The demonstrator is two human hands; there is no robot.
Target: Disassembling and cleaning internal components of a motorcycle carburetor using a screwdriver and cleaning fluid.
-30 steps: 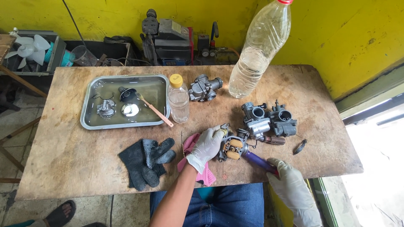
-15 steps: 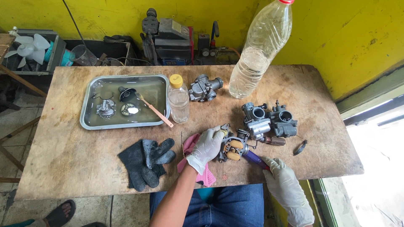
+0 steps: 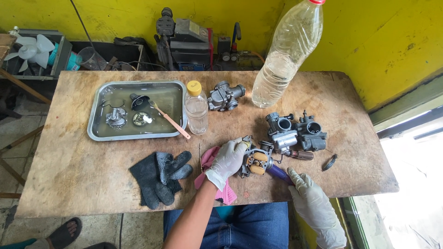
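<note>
My left hand [image 3: 227, 162], in a pale glove, grips a small carburetor [image 3: 254, 161] with an orange float, holding it on the wooden table [image 3: 74, 170]. My right hand [image 3: 310, 199], also gloved, holds a purple-handled screwdriver [image 3: 278, 173] whose tip points into the carburetor. A pink rag [image 3: 208, 161] lies under my left wrist. Two grey carburetor bodies [image 3: 296, 131] stand just beyond the one I hold.
A metal tray [image 3: 99, 133] of cloudy liquid holds small parts and a pink toothbrush [image 3: 170, 120]. Nearby stand a small yellow-capped bottle [image 3: 196, 109], another carburetor [image 3: 224, 96] and a big clear bottle [image 3: 286, 55]. Black gloves [image 3: 159, 177] lie at the front left. A dark curved piece [image 3: 330, 162] lies right.
My right hand has shifted slightly with the screwdriver, up and toward the carburetor. My left hand stays on the carburetor.
</note>
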